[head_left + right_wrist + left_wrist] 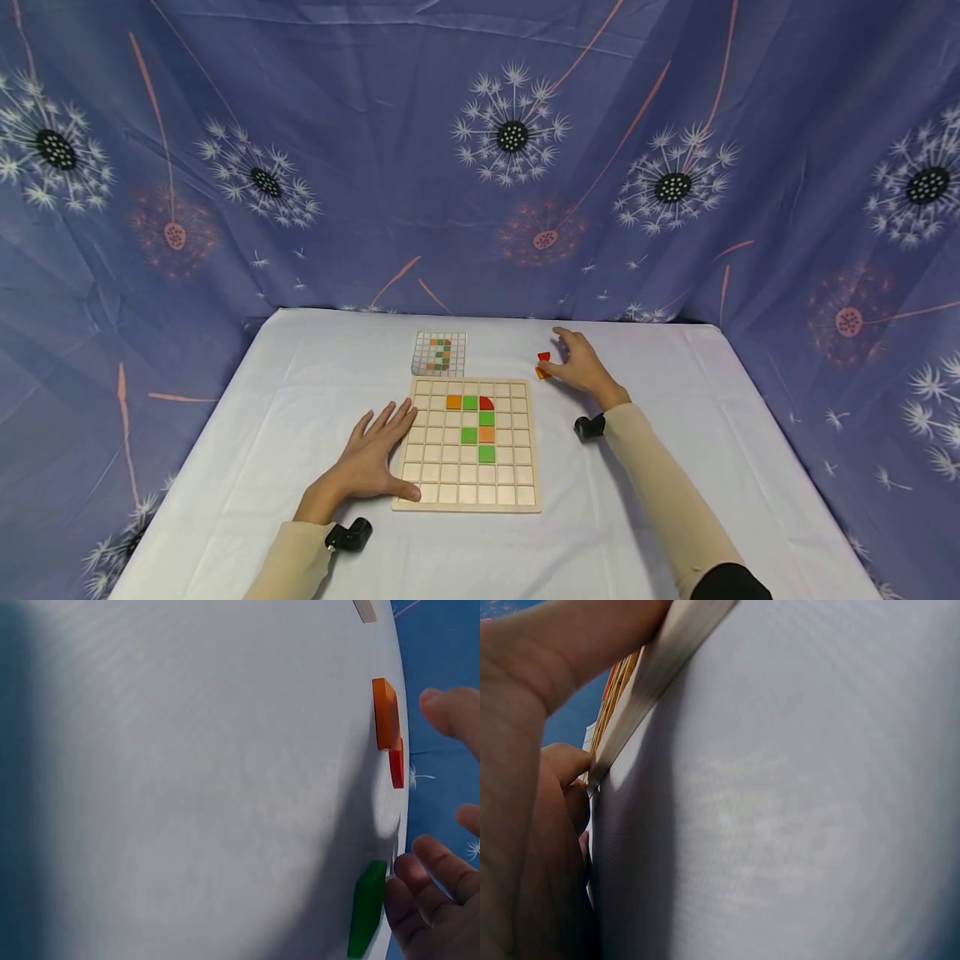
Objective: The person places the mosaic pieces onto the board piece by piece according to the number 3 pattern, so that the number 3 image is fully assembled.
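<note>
My left hand (pixel 369 460) rests with spread fingers on the left edge of a square wooden grid board (pixel 480 508). In the left wrist view its thumb and fingers touch the board's side (pixel 641 694). Several tiles sit in the board's cells, among them an orange square tile (pixel 453 402), a green square tile (pixel 470 402) and a red rounded tile (pixel 486 403). My right hand (pixel 583 367) hovers with thumb and fingers apart by an orange block (pixel 385 714) and a red block (pixel 397 765). A green block (pixel 367 907) lies near its fingertips, hidden from the head view.
Behind the board lies a small gridded card (pixel 438 354) with a coloured-square pattern. White cloth covers the table (pixel 210 467). A blue dandelion-print curtain (pixel 390 167) hangs behind and at both sides.
</note>
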Motion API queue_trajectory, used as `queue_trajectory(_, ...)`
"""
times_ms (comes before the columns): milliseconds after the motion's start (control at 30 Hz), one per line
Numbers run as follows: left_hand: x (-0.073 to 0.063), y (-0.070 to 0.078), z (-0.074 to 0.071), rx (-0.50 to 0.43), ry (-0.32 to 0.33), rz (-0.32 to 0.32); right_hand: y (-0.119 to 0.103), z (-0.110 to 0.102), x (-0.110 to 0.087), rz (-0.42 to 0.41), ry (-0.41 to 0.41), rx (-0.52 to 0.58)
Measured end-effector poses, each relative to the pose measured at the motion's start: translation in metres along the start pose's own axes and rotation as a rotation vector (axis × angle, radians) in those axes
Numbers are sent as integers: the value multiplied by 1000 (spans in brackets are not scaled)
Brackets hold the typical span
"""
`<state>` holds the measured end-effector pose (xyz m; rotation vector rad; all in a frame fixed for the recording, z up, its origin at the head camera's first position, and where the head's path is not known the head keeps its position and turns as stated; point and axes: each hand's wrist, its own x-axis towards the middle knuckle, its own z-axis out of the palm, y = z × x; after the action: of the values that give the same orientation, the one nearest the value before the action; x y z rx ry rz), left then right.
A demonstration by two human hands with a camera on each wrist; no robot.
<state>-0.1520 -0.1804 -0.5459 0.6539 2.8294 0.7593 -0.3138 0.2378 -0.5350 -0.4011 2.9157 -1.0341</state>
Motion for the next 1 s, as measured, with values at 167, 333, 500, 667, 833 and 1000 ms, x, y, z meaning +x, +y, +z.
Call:
queue_trajectory(167,0,1,0,-4,3,-2,0,5,4,16,19,-8)
queue_trajectory(333,0,1,0,-1,7,0,-2,8,6,34,19,-8)
queue_trajectory(500,1,0,1,-4,6,4,-3,9,5,50,9,-37)
queue_trajectory(667,1,-1,2,6,3,3,-4,6,1,63,-25,-44)
queue_trajectory(833,0,-1,1,3,1,0,-4,6,1,61,-44,-43)
queue_trajectory(1000,0,0,1,1,1,1,-2,7,2,52,-40,-40)
